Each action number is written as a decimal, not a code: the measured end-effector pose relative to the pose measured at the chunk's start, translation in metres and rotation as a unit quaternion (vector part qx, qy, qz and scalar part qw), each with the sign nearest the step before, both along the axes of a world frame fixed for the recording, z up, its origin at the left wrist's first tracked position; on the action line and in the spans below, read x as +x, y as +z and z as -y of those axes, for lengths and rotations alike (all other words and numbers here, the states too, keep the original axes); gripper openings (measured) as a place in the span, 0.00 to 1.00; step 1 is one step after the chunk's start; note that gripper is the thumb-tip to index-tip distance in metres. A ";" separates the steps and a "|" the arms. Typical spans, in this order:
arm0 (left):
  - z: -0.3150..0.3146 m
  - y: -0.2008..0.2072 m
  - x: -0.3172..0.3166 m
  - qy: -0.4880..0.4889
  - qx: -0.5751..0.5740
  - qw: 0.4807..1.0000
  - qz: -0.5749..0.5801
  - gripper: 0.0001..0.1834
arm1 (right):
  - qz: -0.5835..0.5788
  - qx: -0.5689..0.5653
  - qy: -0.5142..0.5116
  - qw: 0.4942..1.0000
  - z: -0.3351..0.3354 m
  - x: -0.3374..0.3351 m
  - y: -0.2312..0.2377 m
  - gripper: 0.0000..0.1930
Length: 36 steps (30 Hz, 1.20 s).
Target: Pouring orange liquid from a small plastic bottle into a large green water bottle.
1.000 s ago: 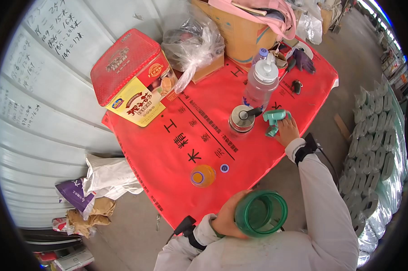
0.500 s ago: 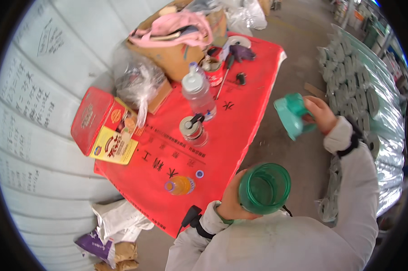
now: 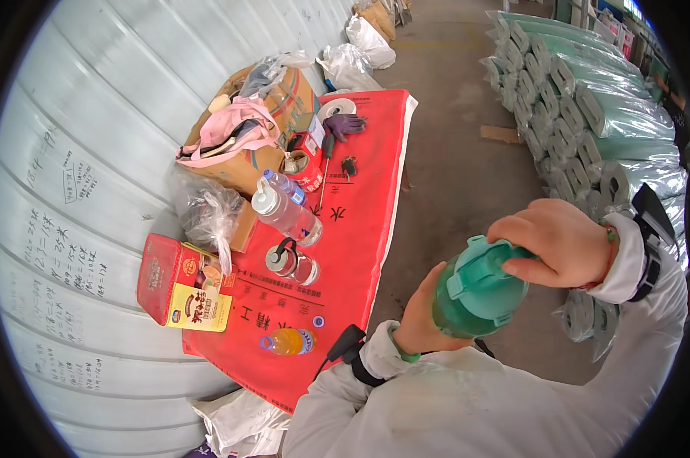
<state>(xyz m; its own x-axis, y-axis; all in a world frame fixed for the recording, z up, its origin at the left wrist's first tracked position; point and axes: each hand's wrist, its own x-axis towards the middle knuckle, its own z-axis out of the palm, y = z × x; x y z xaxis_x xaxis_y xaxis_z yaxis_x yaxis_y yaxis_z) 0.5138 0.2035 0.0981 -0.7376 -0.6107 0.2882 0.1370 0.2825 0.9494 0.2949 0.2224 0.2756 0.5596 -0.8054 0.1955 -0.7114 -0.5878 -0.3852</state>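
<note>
My left hand [image 3: 417, 324] is wrapped round the side of a green translucent bottle [image 3: 453, 314], held upright in front of my body. On its mouth sits a green lid [image 3: 484, 286]. My right hand [image 3: 555, 243] grips this lid from above, fingers bent over its right edge. Whether the lid is threaded on or only resting there, I cannot tell. To the left, on a red-covered table [image 3: 360, 229], lie a small orange drink bottle [image 3: 288, 342] and, beside it, a loose blue cap [image 3: 319, 321].
Farther along the table are a clear bottle with a black-looped lid [image 3: 293, 265], a white-capped clear bottle [image 3: 293, 216], a screwdriver [image 3: 326, 168], a purple glove [image 3: 345, 126] and a red-yellow box [image 3: 196, 286]. Plastic-wrapped rolls [image 3: 589, 114] are stacked at right.
My right hand has brought the green lid from the right down onto the green bottle's mouth, which stood uncovered before. My view has shifted, so the table appears farther left.
</note>
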 end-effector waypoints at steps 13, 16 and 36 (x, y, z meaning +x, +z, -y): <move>-0.006 0.020 -0.005 -0.036 0.119 0.988 -0.095 0.49 | -0.085 0.151 0.111 0.979 0.031 0.024 0.029 0.19; -0.011 0.015 0.002 0.038 0.023 0.996 -0.073 0.51 | -0.138 0.126 0.139 0.973 0.030 0.039 0.036 0.19; 0.025 0.013 0.015 0.251 -0.180 0.950 0.045 0.59 | -0.055 0.070 -0.214 0.973 0.038 0.059 -0.001 0.22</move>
<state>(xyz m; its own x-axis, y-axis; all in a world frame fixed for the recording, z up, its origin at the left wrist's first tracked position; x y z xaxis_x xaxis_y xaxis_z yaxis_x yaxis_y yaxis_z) 0.5285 0.1787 0.1108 -0.4108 -0.7660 0.4945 -0.1772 0.5991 0.7808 0.3535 0.1843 0.2744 0.1777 -0.9838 0.0253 -0.9209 -0.1753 -0.3482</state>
